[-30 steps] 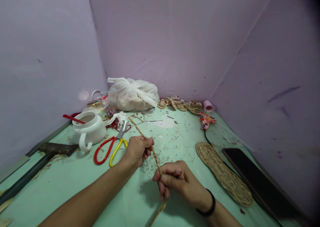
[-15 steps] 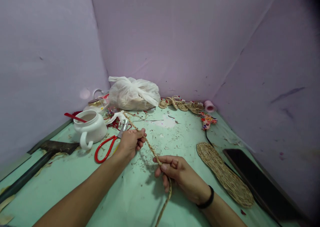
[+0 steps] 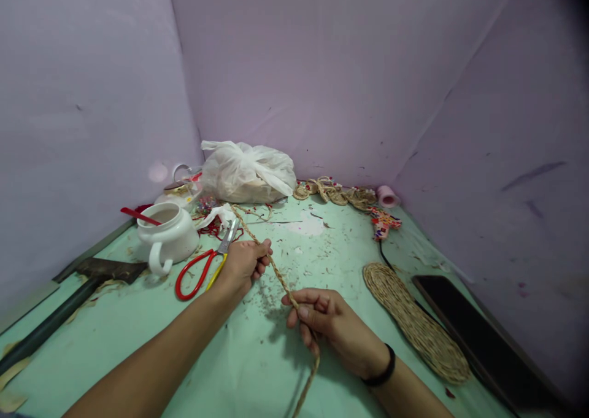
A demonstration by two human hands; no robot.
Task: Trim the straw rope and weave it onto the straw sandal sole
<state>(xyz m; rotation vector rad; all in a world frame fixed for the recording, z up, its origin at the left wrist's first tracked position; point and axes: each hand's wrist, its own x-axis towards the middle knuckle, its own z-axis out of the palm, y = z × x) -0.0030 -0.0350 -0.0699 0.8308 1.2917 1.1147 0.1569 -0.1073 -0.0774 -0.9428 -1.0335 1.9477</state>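
A braided straw cord (image 3: pixel 278 275) runs diagonally from the table's back toward its near edge. My left hand (image 3: pixel 243 263) pinches it at mid-table, close to the red-and-yellow-handled scissors (image 3: pixel 201 270). Lower down, my right hand (image 3: pixel 329 320) grips the same cord between thumb and fingers, and the loose tail hangs past the bottom of the view. To the right lies a woven straw sole (image 3: pixel 416 323). My fingers hide short stretches of the cord.
On the left stand a white pot (image 3: pixel 168 234) holding a red stick and a hammer-like tool (image 3: pixel 99 277) with a dark handle. A tied plastic bag (image 3: pixel 248 172) and small straw pieces (image 3: pixel 335 194) lie at the back. A black slab (image 3: pixel 483 344), a beaded piece (image 3: pixel 383 221) and a pink spool (image 3: pixel 387 196) are right.
Both hands keep their grip on the cord at nearly the same places. The cord's lower tail has shifted slightly right, and the whole view has moved a touch.
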